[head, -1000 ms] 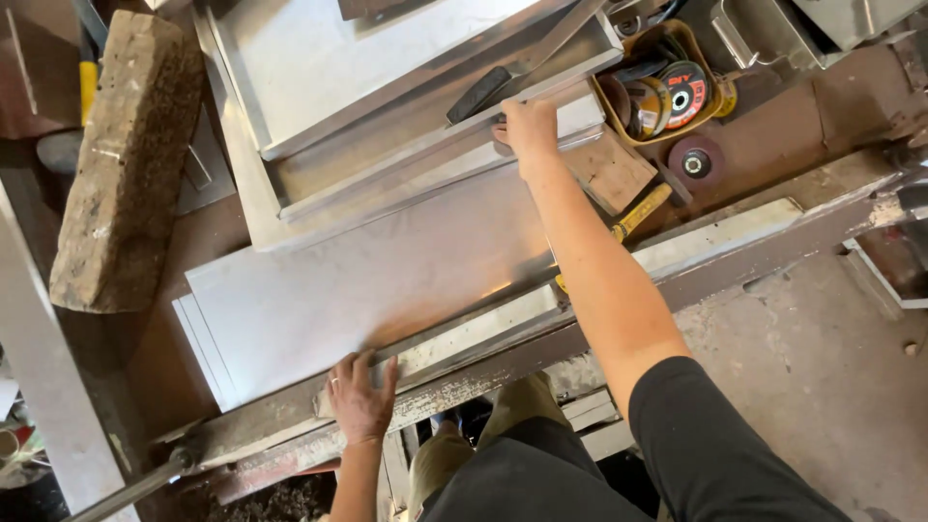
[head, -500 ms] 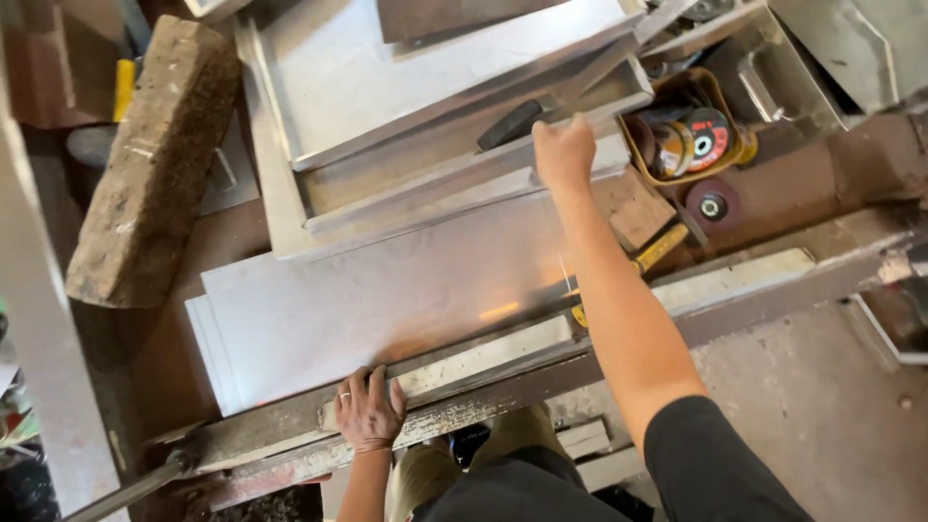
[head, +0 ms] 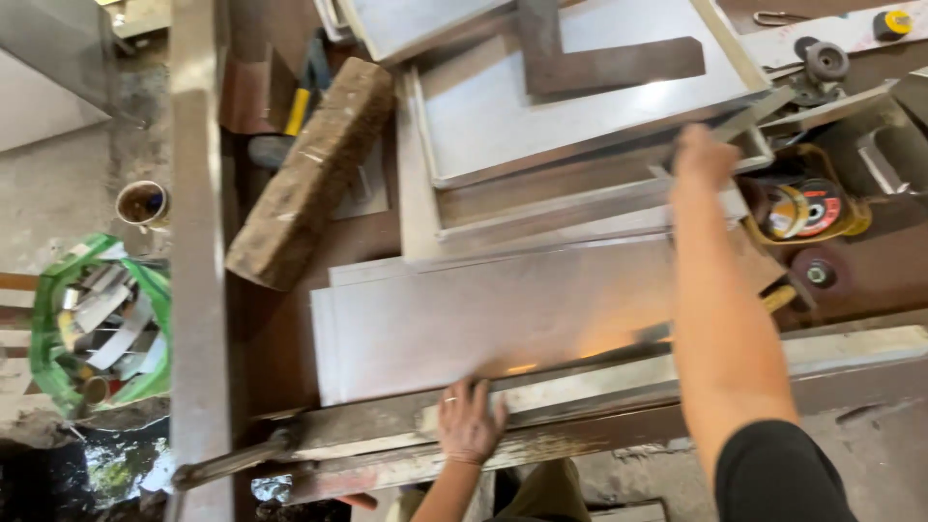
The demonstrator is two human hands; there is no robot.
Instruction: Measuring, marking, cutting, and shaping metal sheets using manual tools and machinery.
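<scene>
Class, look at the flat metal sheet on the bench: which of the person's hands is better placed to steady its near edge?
Left. The left hand already rests at the near edge of the flat metal sheet, while the right hand reaches far across to the metal trays.

Red-labelled discs [head: 810, 208], yellow tray [head: 851, 227].

Wood block [head: 307, 174] left of trays [head: 580, 97]; sheet [head: 522, 314] nearer.

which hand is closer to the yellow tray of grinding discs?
Right. The right hand is stretched out just left of the yellow tray; the left hand rests far off on the sheet metal's near edge.
</scene>
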